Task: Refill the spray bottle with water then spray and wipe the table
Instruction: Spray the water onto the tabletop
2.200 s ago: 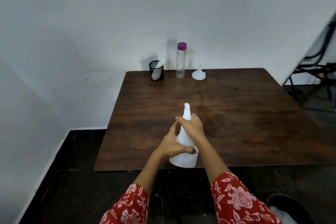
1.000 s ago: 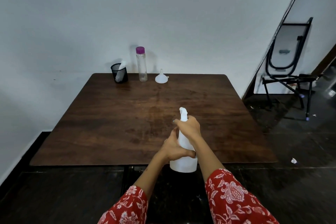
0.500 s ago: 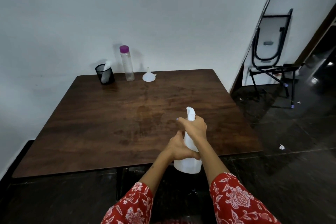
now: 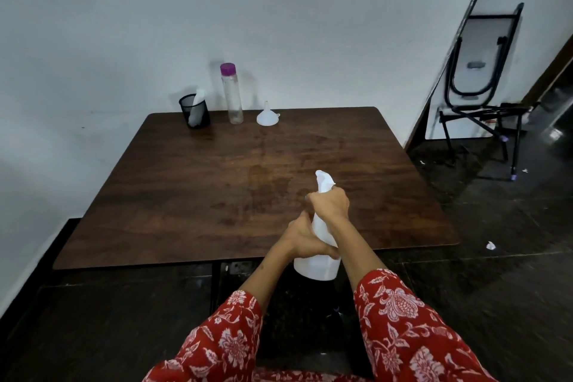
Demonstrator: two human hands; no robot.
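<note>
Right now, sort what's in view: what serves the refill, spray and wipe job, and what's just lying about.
Job: spray bottle, water bottle, funnel, cloth in mesh cup, table.

Lying about: folded chair, paper scrap on floor.

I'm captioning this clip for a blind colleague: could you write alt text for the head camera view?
A person in red floral sleeves holds a white plastic spray bottle at the near edge of a dark wooden table, the left hand gripping its body and the right hand its neck. At the far edge stand a black mesh cup, a clear purple-capped bottle and a white funnel.
</note>
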